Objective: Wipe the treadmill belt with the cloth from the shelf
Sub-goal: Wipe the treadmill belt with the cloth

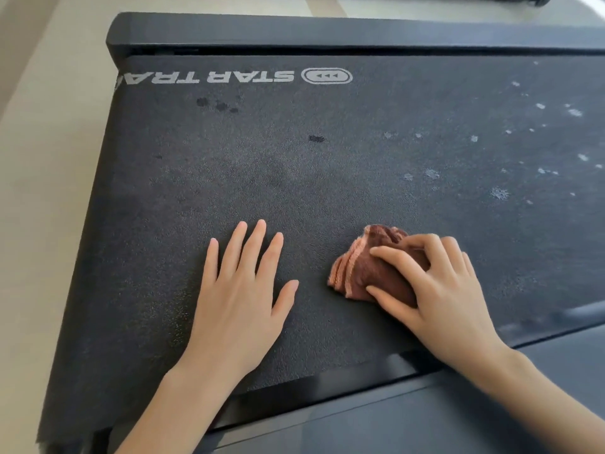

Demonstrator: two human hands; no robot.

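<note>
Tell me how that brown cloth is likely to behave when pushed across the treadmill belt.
Probably floppy: the cloth is bunched in soft folds under the right hand. It likely drags rather than slides, since the belt looks coarsely textured.

Dark treadmill belt (327, 191) fills the frame, pale floor (49, 126) along the left edge.
Lower centre, the left hand (242, 290) lies flat on the belt, fingers spread. Just right of it, the bunched brown cloth (363, 270) sits on the surface, gripped by the right hand (442, 283). Pale specks (499, 193) dot the right side, dark spots (316, 138) sit upper centre, and white lettering (229, 78) runs across the top.
</note>
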